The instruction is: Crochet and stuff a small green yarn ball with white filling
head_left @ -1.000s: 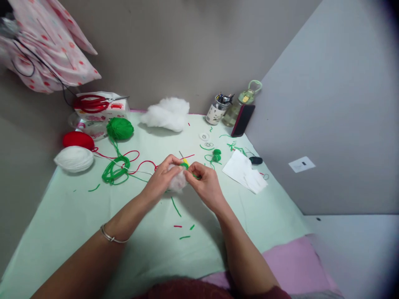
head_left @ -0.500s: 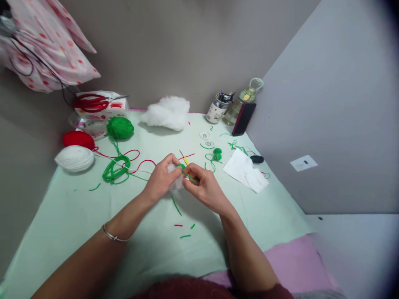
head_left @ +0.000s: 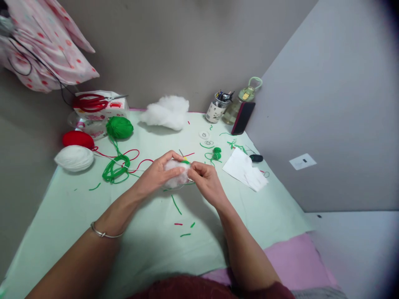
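My left hand (head_left: 156, 172) is curled around a clump of white fluffy stuffing (head_left: 175, 174), its thumb lying across the front. A small green crocheted bit (head_left: 185, 161) shows at the upper right of the clump, between the two hands. My right hand (head_left: 204, 176) is closed in a pinch against the clump's right side; what lies between its fingertips is hidden. Just behind the fingers, a yellow-handled hook (head_left: 185, 158) is partly covered. A clear round rim (head_left: 173, 188) shows below the stuffing.
At left are green (head_left: 119, 127), red (head_left: 77, 140) and white (head_left: 74, 158) yarn balls, with loose strands. More stuffing (head_left: 166, 113) sits at the back. A pen can (head_left: 215, 109), bottle (head_left: 230, 113), phone (head_left: 243, 118) and white paper (head_left: 245, 170) are at right.
My left hand has shifted left and opened wider around the stuffing, so more white shows. My right fingers have drawn together at its side, and the green piece is less visible.
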A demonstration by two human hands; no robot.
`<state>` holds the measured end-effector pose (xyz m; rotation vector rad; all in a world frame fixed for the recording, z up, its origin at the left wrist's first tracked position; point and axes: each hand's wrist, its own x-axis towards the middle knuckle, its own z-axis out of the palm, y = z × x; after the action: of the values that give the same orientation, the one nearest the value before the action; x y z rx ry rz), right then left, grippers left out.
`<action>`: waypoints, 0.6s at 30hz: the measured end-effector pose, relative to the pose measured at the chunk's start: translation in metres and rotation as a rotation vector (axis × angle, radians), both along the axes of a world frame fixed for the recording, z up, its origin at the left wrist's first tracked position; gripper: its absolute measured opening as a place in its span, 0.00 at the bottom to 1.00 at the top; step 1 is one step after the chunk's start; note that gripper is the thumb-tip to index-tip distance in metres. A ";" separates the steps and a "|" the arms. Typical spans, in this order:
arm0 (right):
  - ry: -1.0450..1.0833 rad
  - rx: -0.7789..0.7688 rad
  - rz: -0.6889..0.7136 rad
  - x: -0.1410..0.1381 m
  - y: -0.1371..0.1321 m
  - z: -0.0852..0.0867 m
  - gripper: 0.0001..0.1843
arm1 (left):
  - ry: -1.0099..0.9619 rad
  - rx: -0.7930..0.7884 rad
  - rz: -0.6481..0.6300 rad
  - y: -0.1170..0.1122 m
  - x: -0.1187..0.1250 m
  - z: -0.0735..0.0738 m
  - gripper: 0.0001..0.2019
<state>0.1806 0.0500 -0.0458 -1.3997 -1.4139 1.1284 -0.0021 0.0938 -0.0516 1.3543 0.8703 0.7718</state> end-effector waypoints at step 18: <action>-0.241 0.013 -0.020 -0.009 -0.001 -0.008 0.13 | 0.080 0.000 0.142 0.001 0.011 -0.017 0.13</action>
<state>0.1717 0.0494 -0.0541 -1.5786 -1.5673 0.9596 0.0090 0.0951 -0.0690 1.3409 1.0381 0.8311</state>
